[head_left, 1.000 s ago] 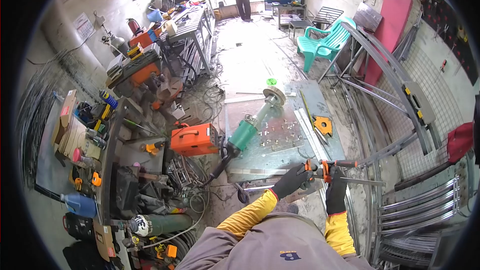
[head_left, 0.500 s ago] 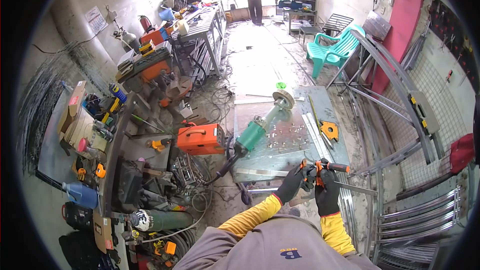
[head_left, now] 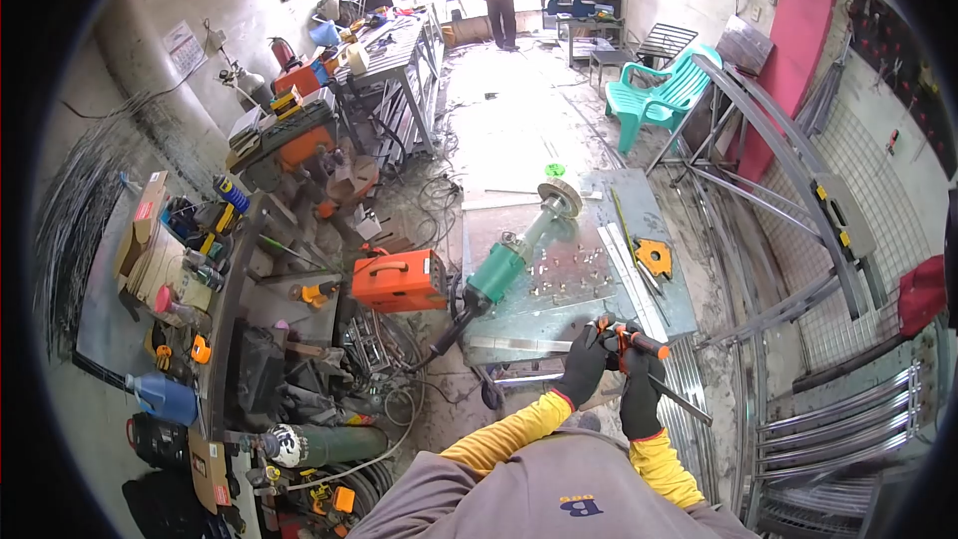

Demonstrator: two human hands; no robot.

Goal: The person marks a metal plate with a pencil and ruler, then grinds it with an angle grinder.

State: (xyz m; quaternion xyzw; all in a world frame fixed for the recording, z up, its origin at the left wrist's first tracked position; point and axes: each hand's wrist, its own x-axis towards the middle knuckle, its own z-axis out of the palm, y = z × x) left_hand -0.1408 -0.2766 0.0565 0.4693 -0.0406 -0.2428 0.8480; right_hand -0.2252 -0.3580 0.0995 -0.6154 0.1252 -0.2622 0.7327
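R black-gloved hand closed round orange-handled, grey-metal bar clamp, its middle hidden; L black-gloved hand beside, fingers unclear, can't tell if gripping. Green-bodied, round-wheeled grinder fwd-L of grip.

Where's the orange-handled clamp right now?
Head view, below and right of centre: the orange-handled clamp is in the right hand, with the left hand close against it, by the near edge of the worktop.
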